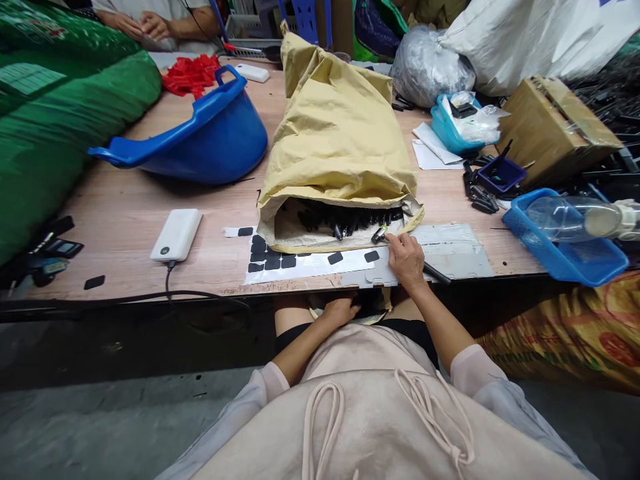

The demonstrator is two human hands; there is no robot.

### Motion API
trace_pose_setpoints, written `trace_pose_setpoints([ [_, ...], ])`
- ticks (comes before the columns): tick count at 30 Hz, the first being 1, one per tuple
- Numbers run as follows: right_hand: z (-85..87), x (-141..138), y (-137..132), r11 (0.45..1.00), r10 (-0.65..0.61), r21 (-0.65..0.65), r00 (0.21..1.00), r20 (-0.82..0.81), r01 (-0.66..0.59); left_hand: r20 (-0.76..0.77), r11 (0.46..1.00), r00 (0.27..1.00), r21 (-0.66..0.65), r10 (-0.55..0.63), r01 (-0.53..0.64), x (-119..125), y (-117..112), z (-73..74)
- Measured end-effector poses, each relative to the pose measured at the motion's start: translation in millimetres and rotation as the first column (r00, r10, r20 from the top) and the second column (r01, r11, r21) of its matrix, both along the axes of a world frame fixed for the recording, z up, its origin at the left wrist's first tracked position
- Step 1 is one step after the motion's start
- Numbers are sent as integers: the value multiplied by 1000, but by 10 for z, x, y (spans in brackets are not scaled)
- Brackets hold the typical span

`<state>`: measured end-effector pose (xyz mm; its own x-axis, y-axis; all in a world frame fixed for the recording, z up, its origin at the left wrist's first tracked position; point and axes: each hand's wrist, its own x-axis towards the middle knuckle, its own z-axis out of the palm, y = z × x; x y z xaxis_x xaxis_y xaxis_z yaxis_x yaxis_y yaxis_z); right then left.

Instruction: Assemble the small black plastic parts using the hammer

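Observation:
My right hand (406, 259) is closed at the table's front edge, by the mouth of a yellow woven sack (345, 133). From its fingertips pokes a black piece with a shiny metal end (380, 235). A black rod (437, 273) shows on the other side of the hand; whether both are one item I cannot tell. Inside the sack's mouth lie many black parts (345, 217). Below the table edge, over the lap, is my left hand (341, 311), its fingers mostly hidden near dark material. A white sheet with black rounded stickers (273, 260) lies before the sack.
A blue basin (215, 140) and a white power bank (176, 235) with a cable are on the left. At right are a blue basket (575, 260) with a plastic bottle (565, 217), and a cardboard box (545, 133). Across the table, another person's hands (145, 25) are visible.

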<state>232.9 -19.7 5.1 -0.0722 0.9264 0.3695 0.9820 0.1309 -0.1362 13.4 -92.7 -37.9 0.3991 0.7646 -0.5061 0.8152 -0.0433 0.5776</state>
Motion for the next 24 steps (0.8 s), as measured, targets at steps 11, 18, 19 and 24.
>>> trace_pose_setpoints([
  [11,-12,-9,6,1000,2,1,1000,12,-2,260,609,761,471,595,-638,-132,1054,1014],
  [18,-3,-12,1,1000,2,-21,1000,-3,-2,64,688,792,457,607,-563,-106,1234,973],
  [19,-3,-13,0,1000,2,-22,1000,-4,-2,98,677,812,499,576,-541,-125,1180,967],
  [24,-19,-15,6,1000,-2,-7,1000,-11,1,249,710,955,643,162,-288,-201,896,817],
])
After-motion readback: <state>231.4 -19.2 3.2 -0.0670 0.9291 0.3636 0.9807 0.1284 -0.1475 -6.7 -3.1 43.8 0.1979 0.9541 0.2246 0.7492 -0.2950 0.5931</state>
